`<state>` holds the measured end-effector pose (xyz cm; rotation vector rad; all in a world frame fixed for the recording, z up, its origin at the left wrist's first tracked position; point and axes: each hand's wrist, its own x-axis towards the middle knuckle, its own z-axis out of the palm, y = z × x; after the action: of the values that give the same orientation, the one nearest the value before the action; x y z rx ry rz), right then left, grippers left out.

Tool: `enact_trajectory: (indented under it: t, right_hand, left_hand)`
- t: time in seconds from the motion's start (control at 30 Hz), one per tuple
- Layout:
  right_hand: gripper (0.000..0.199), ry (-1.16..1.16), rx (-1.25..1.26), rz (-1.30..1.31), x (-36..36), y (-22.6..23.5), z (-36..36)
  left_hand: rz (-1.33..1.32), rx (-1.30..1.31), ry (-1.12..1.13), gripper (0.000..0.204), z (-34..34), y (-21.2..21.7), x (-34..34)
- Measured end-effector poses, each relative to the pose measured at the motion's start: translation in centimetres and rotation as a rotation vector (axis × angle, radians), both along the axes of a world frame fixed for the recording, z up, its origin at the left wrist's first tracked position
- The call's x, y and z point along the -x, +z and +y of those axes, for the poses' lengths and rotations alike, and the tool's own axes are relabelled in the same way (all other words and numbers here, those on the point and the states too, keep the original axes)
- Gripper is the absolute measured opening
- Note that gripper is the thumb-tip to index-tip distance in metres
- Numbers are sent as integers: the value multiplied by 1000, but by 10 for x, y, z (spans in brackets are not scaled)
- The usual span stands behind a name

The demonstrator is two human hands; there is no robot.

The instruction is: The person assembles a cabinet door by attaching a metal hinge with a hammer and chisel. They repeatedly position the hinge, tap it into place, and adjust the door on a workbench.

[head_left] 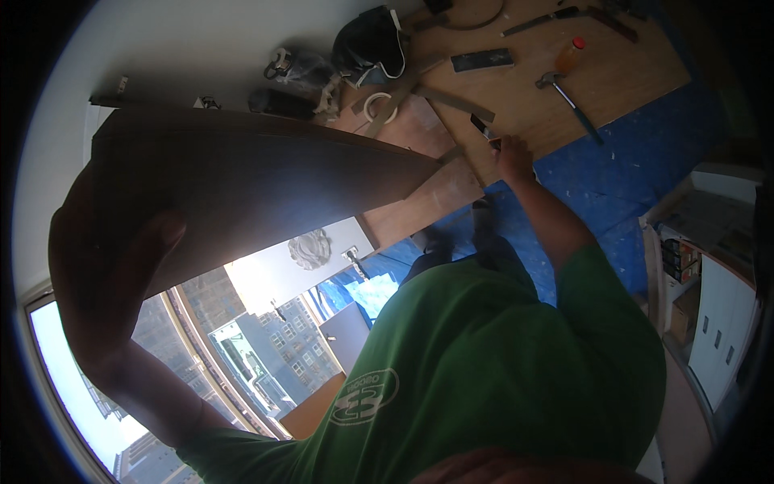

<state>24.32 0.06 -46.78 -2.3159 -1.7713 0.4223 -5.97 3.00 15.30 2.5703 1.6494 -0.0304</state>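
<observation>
My left hand [133,266] grips the near end of a long, dark brown wooden board [242,185], its thumb lying on the face. The board slants away to the right, and its far end lies over the wooden work surface. In my right hand [513,159] is a small hand tool with a flat dark blade [481,127], held just right of the board's far end. I cannot make out its exact kind. Thin wooden strips [458,105] lie close to that blade, and a roll of pale tape [380,107] sits behind the board.
A claw hammer [574,106], a red-capped bottle [570,56] and a dark rectangular block [482,60] lie on the plywood [524,89]. A black bag [367,48] and a bottle [302,68] stand by the wall. Blue sheeting [597,181] covers the floor; a white cabinet [717,323] stands right.
</observation>
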Motion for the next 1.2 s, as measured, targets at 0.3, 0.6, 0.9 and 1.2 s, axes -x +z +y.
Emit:
enact_trajectory:
  t: [0.3, 0.6, 0.9, 1.2]
  right_hand:
    - [37, 388, -111, 188, 66, -4, 15]
    - [25, 237, 4, 356, 63, -34, 8]
    - [9, -53, 545, 1022, 4, 7, -62]
    - [8, 56, 859, 783, -91, -30, -186]
  left_hand:
    - [194, -15, -89, 64, -8, 18, 17]
    - [-7, -255, -68, 67, -11, -19, 4]
    - [-177, -58, 67, 50, -15, -23, -20]
    - [-61, -227, 42, 54, -34, -10, -27]
